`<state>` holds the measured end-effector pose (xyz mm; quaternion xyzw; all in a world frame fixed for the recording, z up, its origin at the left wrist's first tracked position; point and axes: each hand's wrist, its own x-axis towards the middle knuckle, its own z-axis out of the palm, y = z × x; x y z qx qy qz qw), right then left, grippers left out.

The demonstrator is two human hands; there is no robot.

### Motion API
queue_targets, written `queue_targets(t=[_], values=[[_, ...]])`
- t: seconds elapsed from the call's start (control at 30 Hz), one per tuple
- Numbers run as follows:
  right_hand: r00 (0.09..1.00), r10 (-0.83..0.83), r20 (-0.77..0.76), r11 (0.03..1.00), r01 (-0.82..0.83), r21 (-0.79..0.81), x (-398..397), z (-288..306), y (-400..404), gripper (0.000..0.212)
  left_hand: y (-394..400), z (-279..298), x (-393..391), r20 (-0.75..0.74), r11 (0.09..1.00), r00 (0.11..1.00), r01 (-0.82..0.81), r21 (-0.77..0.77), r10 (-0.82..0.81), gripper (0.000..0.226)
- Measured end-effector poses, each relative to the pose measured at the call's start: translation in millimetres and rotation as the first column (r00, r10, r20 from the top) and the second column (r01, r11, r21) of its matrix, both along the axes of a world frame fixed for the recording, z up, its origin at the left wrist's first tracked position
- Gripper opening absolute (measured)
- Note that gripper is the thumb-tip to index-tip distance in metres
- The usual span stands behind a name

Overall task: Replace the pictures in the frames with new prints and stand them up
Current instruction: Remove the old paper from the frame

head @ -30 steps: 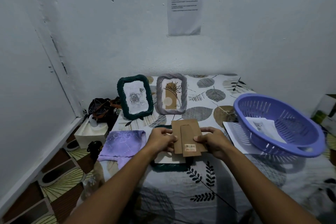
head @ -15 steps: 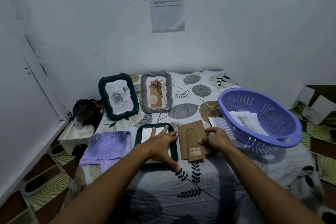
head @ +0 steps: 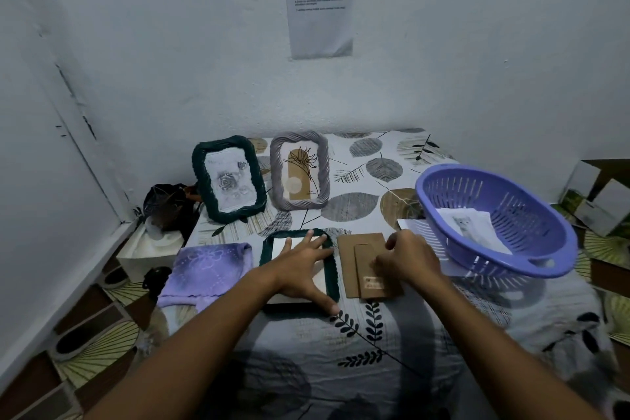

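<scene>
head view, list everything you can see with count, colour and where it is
standing frames: 2, dark green and grey, upright at the back of the bed
flat frame: 1, dark green, lying in front of them, under the left hand
backing board: 1, brown, flat to the right of the flat frame
basket: 1, purple, right side, tilted
print: 1, white with a grey picture, inside the basket
cloth: 1, purple, left of the flat frame
bedsheet: 1, white with leaf pattern, under everything
wall sheet: 1, white, printed text, on the back wall
left hand: fingers spread, pressing on the flat frame
right hand: fingers curled at the backing board; whether they pinch it is unclear
</scene>
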<state>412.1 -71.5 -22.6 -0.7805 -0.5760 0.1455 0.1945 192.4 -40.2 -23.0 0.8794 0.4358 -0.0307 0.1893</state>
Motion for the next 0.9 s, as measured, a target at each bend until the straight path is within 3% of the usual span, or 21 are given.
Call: queue_targets(t=[0.1,0.17,0.23,0.3,0.37,0.47,0.63,0.77,0.9], values=[[0.934,0.109,-0.341,0.992,-0.081,0.096,-16.0,11.6,-0.2,0.017,1.3,1.3,-26.7,-0.012,0.998,0.998,-0.058,-0.009,0.058,0.118],[0.758,0.157,-0.633,0.983,-0.180,0.027,-33.9,20.1,-3.8,0.016,2.6,-1.1,-48.9,-0.035,0.996,0.995,-0.089,-0.003,0.089,0.123],[0.649,0.115,-0.752,0.967,-0.245,-0.064,-52.6,22.5,-6.2,0.016,2.7,-4.5,-69.9,-0.032,0.995,0.995,-0.096,0.001,0.096,0.136],[0.699,0.095,-0.709,0.974,-0.214,-0.080,-66.0,17.0,-2.7,0.017,1.1,-7.7,-84.1,-0.021,0.995,0.995,-0.095,-0.016,0.095,0.141],[0.780,0.101,-0.618,0.984,-0.171,-0.055,-73.8,12.2,2.4,0.017,-2.7,-9.7,-90.7,-0.012,0.993,0.994,-0.110,-0.039,0.110,0.130],[0.829,0.101,-0.551,0.985,-0.159,-0.059,-78.0,10.3,8.4,0.020,-5.9,-12.6,-92.2,0.008,0.991,0.991,-0.131,-0.031,0.131,0.109],[0.790,0.054,-0.611,0.993,-0.109,-0.053,-76.9,10.1,12.3,0.016,-5.5,-15.6,-92.2,0.019,0.990,0.991,-0.135,-0.030,0.135,0.109],[0.629,0.021,-0.777,0.998,-0.054,-0.018,-81.4,7.4,14.1,0.024,-7.3,-14.2,-91.2,0.021,0.989,0.989,-0.143,-0.025,0.143,0.109],[0.703,0.018,-0.711,1.000,-0.027,-0.002,-93.4,-0.2,19.7,0.032,-10.0,-10.9,-89.9,0.029,0.987,0.987,-0.155,-0.035,0.156,0.108]])
